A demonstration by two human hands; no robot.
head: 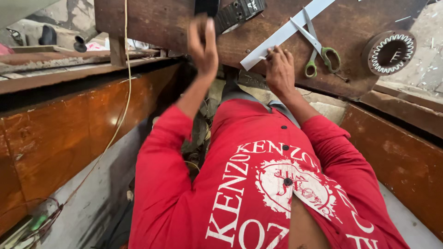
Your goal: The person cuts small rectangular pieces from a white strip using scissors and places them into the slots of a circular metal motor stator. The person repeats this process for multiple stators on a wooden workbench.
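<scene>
Shirt: a red shirt [258, 193] with white print filled the near view; its buttons were partly undone.
Left hand: the left hand [203, 44] was raised at the bench edge, blurred, fingers curled together beside a dark toothed ring [237, 14]; I could not tell whether it gripped the ring.
Right hand: the right hand [279, 71] lay knuckles up on the bench [152, 23], fingertips pressed on the near end of a white strip [286, 32].
Strip: long, flat, pale, it ran slantwise up and away across the brown wood.
Scissors: green-handled scissors [318, 48] lay crossing the strip, just beside the right hand.
Stator: a round slotted metal core [390, 51] sat at the bench's right end, its slots lined white.
Hidden: the ring's top was cut off by the frame; a yellow cord [122, 92] hung at left.
</scene>
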